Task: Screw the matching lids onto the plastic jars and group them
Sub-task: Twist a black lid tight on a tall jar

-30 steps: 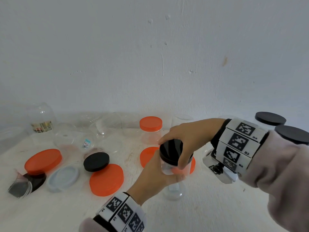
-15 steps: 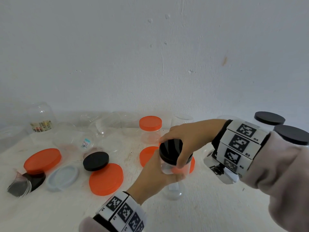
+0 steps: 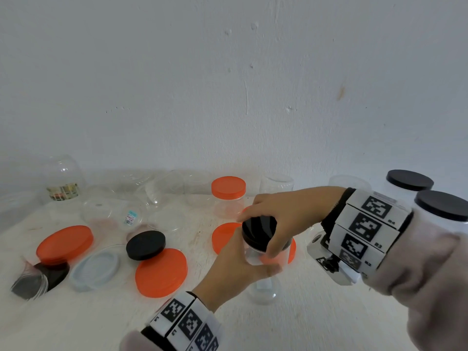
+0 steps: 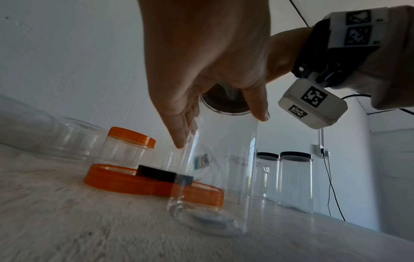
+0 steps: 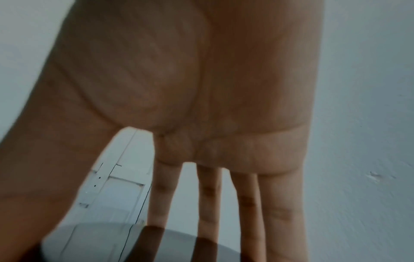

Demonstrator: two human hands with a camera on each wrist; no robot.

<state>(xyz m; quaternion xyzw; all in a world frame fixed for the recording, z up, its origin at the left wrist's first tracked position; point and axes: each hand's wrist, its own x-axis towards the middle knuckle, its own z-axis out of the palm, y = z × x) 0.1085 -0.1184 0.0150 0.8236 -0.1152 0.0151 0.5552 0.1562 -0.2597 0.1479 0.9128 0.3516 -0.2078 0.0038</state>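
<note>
White counter (image 3: 316, 323) against a pale wall carries clear jars and loose orange lids. At its middle a clear, smooth, round jar (image 4: 215, 177) is kept upright by the left hand (image 3: 235, 272), wrapped round its wall to stop it spinning. The black lid (image 3: 258, 233) is clamped at its rim by the right hand (image 3: 286, 214), probably for screwing.
</note>
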